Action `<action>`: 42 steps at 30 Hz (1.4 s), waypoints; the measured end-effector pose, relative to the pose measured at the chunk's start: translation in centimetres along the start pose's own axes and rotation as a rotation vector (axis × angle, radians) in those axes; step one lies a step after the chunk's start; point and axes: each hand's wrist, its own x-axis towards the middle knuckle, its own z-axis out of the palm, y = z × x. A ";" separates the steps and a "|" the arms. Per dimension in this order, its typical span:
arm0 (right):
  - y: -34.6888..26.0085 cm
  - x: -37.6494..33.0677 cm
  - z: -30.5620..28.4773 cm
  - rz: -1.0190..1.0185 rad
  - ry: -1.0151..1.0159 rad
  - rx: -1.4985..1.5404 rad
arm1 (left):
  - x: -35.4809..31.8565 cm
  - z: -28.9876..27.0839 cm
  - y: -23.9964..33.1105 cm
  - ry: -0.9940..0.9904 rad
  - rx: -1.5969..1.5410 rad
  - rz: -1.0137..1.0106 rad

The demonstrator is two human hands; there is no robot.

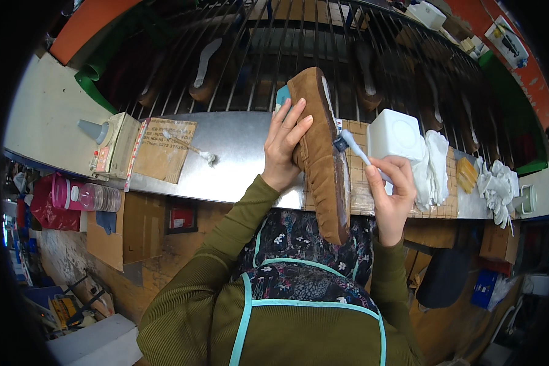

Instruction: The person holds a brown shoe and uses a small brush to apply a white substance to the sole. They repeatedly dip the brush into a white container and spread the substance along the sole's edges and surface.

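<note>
A brown suede shoe upper [314, 134] stands on a slant over the bench edge, its side turned up with a whitish strip along the bottom rim. A bit of turquoise, perhaps the last [282, 96], shows at its upper end. My left hand [283, 145] is closed round the upper from the left, fingers flat against the suede. Between thumb and fingers, my right hand [393, 186] pinches a pale brush [355, 146] like a toothbrush. Its dark bristle head touches the whitish rim. Close beside the brush stands a white plastic container [393, 135].
Behind the metal bench [228, 177] runs a rack of metal bars [256, 67] carrying several shoes. White gloves [433, 165] and a yellowish block [466, 175] lie right. Left are a cardboard sheet [158, 160], a cotton-tipped stick [208, 157], a box [112, 143] and bottles [97, 197].
</note>
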 end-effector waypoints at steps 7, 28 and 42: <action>0.5 -0.1 -0.9 0.045 -0.106 0.112 | 0.5 -0.2 0.0 -0.016 0.016 -0.038; 0.3 -1.9 -4.7 -0.079 -0.149 0.082 | 2.2 1.2 0.3 -0.149 -0.034 -0.237; -2.6 3.4 -4.0 -0.371 -0.174 0.161 | 5.1 0.4 3.7 -0.370 -0.540 -0.573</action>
